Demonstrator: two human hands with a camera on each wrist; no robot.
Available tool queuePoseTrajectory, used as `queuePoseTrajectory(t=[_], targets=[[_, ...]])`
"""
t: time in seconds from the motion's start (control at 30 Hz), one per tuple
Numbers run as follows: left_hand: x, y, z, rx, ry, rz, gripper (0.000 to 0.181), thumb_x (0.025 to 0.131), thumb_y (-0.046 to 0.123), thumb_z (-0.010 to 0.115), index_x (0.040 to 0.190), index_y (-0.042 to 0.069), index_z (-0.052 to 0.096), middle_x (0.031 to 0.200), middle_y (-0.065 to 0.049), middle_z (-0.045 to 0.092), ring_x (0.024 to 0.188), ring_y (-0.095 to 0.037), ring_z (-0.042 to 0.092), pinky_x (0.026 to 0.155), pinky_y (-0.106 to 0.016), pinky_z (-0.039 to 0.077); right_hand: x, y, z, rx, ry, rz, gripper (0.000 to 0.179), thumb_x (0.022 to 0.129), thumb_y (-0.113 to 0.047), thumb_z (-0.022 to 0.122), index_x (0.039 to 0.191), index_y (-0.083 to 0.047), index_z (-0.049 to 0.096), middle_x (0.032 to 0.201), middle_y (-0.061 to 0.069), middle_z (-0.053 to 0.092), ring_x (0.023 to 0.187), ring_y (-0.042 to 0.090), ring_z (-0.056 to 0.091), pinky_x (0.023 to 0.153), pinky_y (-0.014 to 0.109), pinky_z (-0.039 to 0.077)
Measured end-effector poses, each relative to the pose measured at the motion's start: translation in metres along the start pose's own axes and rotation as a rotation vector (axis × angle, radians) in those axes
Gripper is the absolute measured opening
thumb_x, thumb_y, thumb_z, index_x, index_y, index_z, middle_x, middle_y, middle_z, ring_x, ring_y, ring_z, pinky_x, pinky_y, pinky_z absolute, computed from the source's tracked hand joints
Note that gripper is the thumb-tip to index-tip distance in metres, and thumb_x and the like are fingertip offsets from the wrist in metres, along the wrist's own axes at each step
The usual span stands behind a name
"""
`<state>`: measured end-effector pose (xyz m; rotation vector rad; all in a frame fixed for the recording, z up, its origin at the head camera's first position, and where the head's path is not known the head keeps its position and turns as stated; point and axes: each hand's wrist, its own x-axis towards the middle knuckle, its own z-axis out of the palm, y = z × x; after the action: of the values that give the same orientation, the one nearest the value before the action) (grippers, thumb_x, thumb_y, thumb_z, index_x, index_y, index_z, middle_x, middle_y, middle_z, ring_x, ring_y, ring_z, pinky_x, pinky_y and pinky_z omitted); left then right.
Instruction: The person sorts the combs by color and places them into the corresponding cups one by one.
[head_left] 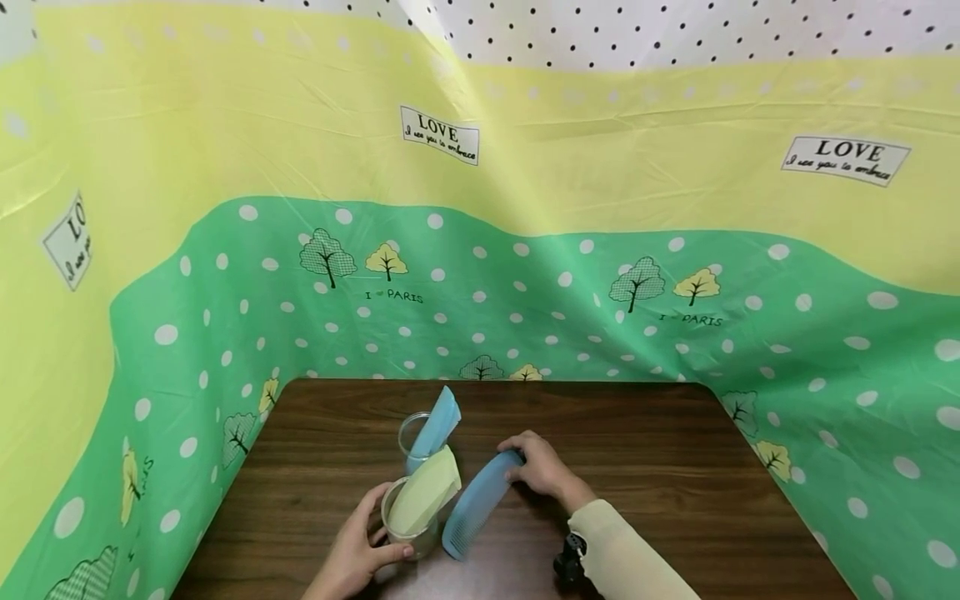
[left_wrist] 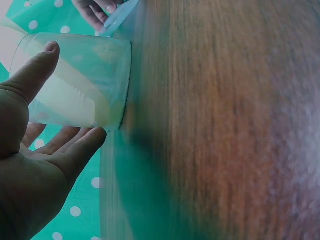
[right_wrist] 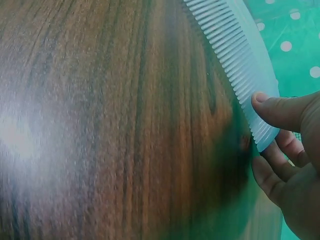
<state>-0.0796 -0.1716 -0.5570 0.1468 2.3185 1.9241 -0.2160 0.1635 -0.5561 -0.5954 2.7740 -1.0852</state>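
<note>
My left hand (head_left: 357,543) holds a clear cup (head_left: 424,543) around its side, thumb on the near side. Inside this cup leans a pale yellow-green comb (head_left: 424,493), its upper end sticking out past the rim. My right hand (head_left: 543,467) pinches one end of a blue comb (head_left: 478,502) between thumb and fingers. That comb slants down toward the cup, and its teeth show in the right wrist view, close to the tabletop. Behind the held cup stands another clear cup (head_left: 407,435) with a second blue comb (head_left: 437,422) tilted in it.
A dark wood-grain table (head_left: 645,517) lies under everything. Around its far and side edges hangs a green and yellow printed curtain (head_left: 540,292). A small black device (head_left: 570,558) sits at the right sleeve (head_left: 622,546).
</note>
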Motion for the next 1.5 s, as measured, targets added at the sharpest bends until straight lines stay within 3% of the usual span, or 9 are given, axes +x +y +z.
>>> queuePoseTrajectory(t=[0.47,0.77,0.87,1.03,1.13,1.23,1.5], targets=[[0.0,0.0,0.0,0.03,-0.007,-0.006,0.094,0.072,0.009,0.093,0.151,0.014,0.042,0.153,-0.02,0.045,0.141,-0.044,0.042,0.106,-0.038,0.056,-0.004,-0.009,-0.024,-0.031,0.013,-0.029,0.038,0.08,-0.007,0.087,0.116,-0.005,0.076,0.108,0.008,0.065,0.1,0.023,0.06,0.085,0.038,0.057],[0.0,0.0,-0.003,0.042,-0.022,-0.004,0.095,0.073,0.013,0.093,0.152,0.014,0.04,0.153,-0.019,0.044,0.142,-0.045,0.041,0.109,-0.041,0.054,-0.006,-0.019,-0.037,-0.001,-0.011,-0.022,0.038,0.084,-0.009,0.085,0.119,-0.007,0.073,0.119,0.007,0.07,0.103,0.021,0.062,0.084,0.037,0.058],[0.001,-0.001,-0.003,0.048,-0.022,-0.002,0.095,0.074,0.013,0.093,0.152,0.014,0.04,0.152,-0.02,0.045,0.141,-0.045,0.041,0.109,-0.041,0.054,-0.007,-0.022,-0.041,0.03,-0.018,-0.034,0.038,0.086,-0.008,0.082,0.123,-0.006,0.072,0.121,0.009,0.069,0.097,0.019,0.063,0.076,0.034,0.06],[0.001,-0.002,-0.004,0.041,-0.019,-0.009,0.096,0.073,0.012,0.093,0.153,0.014,0.039,0.153,-0.019,0.044,0.142,-0.044,0.04,0.109,-0.039,0.054,-0.012,-0.027,-0.046,0.177,-0.053,-0.03,0.035,0.092,0.0,0.074,0.127,-0.004,0.07,0.125,0.019,0.064,0.078,0.02,0.065,0.062,0.045,0.065],[0.001,-0.002,-0.003,0.037,-0.017,-0.009,0.095,0.073,0.011,0.093,0.152,0.014,0.04,0.152,-0.018,0.045,0.142,-0.043,0.041,0.109,-0.038,0.054,-0.015,-0.03,-0.048,0.242,-0.062,-0.026,0.033,0.094,0.001,0.071,0.127,-0.004,0.069,0.129,0.021,0.061,0.079,0.021,0.067,0.065,0.049,0.065],[0.0,-0.001,-0.002,0.031,-0.015,-0.002,0.095,0.073,0.01,0.093,0.152,0.014,0.041,0.151,-0.018,0.046,0.14,-0.041,0.042,0.108,-0.039,0.055,-0.018,-0.031,-0.05,0.261,-0.062,-0.031,0.033,0.095,0.0,0.07,0.128,-0.006,0.069,0.132,0.021,0.061,0.081,0.019,0.068,0.068,0.046,0.066],[-0.001,0.001,-0.002,0.024,-0.011,0.001,0.095,0.072,0.01,0.093,0.152,0.014,0.041,0.151,-0.017,0.046,0.14,-0.041,0.043,0.109,-0.04,0.054,-0.025,-0.04,-0.057,0.287,-0.028,-0.045,0.033,0.095,-0.001,0.07,0.128,-0.008,0.07,0.125,0.016,0.064,0.082,0.015,0.068,0.071,0.047,0.066]])
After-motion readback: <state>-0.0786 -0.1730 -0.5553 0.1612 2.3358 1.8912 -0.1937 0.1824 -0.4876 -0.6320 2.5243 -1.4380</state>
